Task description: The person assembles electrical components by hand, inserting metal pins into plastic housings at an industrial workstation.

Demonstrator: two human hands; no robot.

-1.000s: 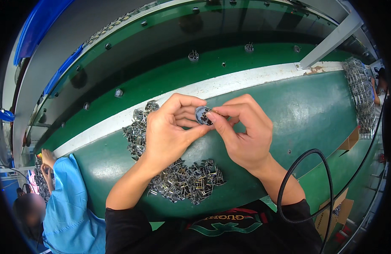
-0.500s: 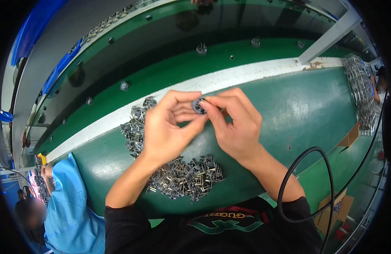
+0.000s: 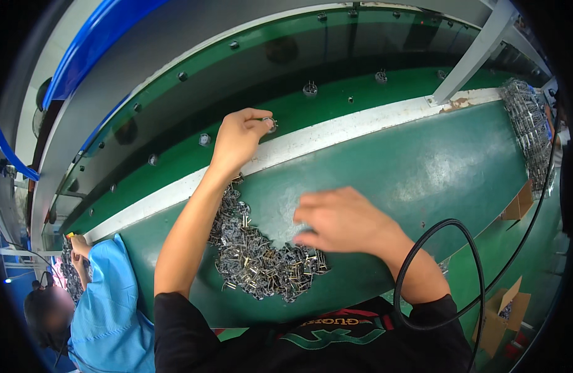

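The left hand (image 3: 238, 142) reaches across the white rail (image 3: 354, 122) to the far side, its thumb and fingers pinching a small round part (image 3: 271, 125). That part sits at the right of the left hand's fingertips, over the green belt (image 3: 292, 118); whether it touches the belt I cannot tell. It is well apart from the right hand (image 3: 342, 221), which is nearer and farther right, over the desk (image 3: 386, 177). The right hand is blurred, palm turned left, its thumb and fingers parted.

A pile of pronged parts (image 3: 268, 264) spreads on the desk between the forearms, its right end just below the right hand's thumb. More round parts stand spaced along the belt, one (image 3: 204, 139) left of the left hand and another (image 3: 309, 89) farther off to its right.
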